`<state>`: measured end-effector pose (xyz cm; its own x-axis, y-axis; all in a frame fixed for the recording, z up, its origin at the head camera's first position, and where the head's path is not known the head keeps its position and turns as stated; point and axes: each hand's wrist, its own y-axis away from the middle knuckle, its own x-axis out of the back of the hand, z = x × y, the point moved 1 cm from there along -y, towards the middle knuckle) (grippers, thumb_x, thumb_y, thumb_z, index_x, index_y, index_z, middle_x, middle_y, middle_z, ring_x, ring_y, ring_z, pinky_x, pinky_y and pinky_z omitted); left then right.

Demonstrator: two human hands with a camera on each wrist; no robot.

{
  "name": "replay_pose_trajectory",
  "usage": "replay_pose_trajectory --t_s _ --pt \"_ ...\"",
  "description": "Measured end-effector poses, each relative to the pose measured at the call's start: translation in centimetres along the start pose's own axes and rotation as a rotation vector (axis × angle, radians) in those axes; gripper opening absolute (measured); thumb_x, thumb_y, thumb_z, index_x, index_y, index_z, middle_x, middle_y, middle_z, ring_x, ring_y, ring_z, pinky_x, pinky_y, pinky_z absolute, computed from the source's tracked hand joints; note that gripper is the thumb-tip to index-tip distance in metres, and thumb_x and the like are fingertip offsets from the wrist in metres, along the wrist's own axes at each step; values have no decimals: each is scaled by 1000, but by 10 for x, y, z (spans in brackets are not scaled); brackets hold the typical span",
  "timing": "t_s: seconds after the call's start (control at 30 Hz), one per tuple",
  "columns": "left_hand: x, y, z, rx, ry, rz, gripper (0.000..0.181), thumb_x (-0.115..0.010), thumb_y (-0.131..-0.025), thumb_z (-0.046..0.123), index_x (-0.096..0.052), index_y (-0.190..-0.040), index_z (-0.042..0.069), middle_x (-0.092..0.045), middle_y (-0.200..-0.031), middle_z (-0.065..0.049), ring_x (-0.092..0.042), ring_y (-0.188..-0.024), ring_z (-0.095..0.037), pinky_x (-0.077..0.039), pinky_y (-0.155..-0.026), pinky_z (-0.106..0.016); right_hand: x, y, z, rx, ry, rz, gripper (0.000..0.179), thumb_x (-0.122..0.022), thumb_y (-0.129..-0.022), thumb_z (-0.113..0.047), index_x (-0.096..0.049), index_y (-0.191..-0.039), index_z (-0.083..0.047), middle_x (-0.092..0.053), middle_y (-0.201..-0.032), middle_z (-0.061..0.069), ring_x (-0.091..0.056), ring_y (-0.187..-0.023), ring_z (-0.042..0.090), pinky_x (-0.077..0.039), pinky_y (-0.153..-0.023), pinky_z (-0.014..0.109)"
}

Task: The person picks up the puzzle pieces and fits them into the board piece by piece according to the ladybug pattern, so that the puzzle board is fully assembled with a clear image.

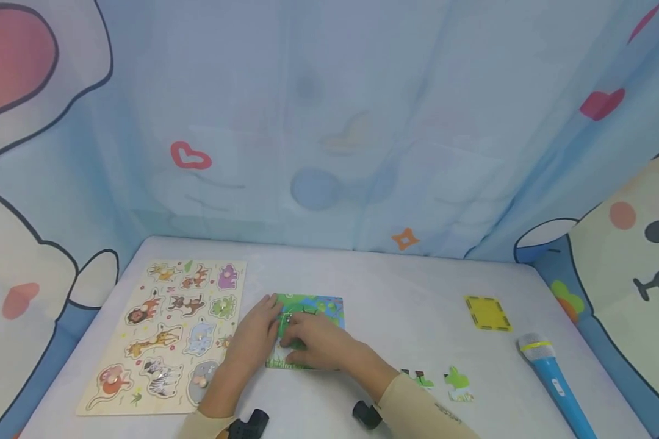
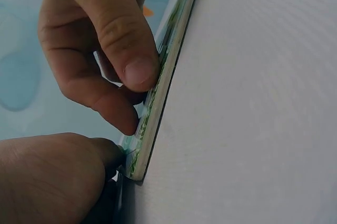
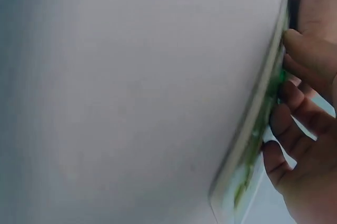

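A small jigsaw puzzle board (image 1: 332, 308) with a green and blue picture lies on the white table. My left hand (image 1: 255, 335) rests along its left edge, and in the left wrist view that hand (image 2: 52, 176) reaches the board's near corner. Over the middle of the picture is my right hand (image 1: 321, 341), its bent fingertips on the surface. The left wrist view shows the right thumb (image 2: 139, 74) and a finger down on the thin board (image 2: 152, 113), spread apart. In the right wrist view several fingertips (image 3: 281, 121) press against the picture side. The right hand hides much of the picture.
At left lies a wooden animal puzzle (image 1: 118, 341), partly under the left forearm. Loose green jigsaw pieces (image 1: 458, 381) lie right of the right forearm. A yellow square tile (image 1: 489, 313) and a blue toy microphone (image 1: 560, 387) are farther right. A printed curtain (image 1: 351, 231) borders the table's back.
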<state>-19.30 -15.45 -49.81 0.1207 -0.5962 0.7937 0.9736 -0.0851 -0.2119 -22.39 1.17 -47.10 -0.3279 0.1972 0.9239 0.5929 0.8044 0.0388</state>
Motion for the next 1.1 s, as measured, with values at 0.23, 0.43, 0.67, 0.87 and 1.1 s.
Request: replay_pose_trajectory --t_s 0.23,0.43,0.67,0.87,1.1 --pt "0 0 -2 7 14 4 38 -58 -96 10 -57 -133 1 -45 -148 -12 -37 -139 -27 -30 -115 -43 9 15 16 60 -213 -43 21 -66 -93 -26 -69 -114 -22 -58 -116 -12 -56 -105 5 -50 -92 24" --pt "0 0 -1 5 47 10 37 -58 -97 10 -58 -132 -1 -46 -147 -13 -37 -139 -28 -30 -115 -43 22 39 39 25 -314 33 16 -66 -93 -18 -70 -109 -20 -62 -107 -13 -56 -101 4 -51 -90 28" --pt "-1 0 1 22 54 4 37 -57 -97 10 -58 -132 0 -45 -147 -12 -36 -139 -27 -29 -116 -43 37 77 66 -93 -279 75 16 -67 -93 -19 -68 -109 -22 -61 -106 -15 -56 -96 9 -52 -82 31" --pt "1 2 3 30 55 5 37 -57 -96 9 -58 -131 -1 -46 -146 -14 -36 -139 -29 -30 -115 -44 44 106 81 -177 -251 105 17 -67 -93 -23 -68 -110 -21 -61 -106 -15 -56 -94 9 -54 -80 33" --pt "1 2 4 38 47 2 36 -58 -96 10 -60 -130 0 -47 -145 -13 -36 -139 -28 -30 -115 -44 47 137 94 -242 -193 115 20 -71 -90 -22 -68 -109 -21 -61 -105 -13 -56 -94 11 -53 -79 31"
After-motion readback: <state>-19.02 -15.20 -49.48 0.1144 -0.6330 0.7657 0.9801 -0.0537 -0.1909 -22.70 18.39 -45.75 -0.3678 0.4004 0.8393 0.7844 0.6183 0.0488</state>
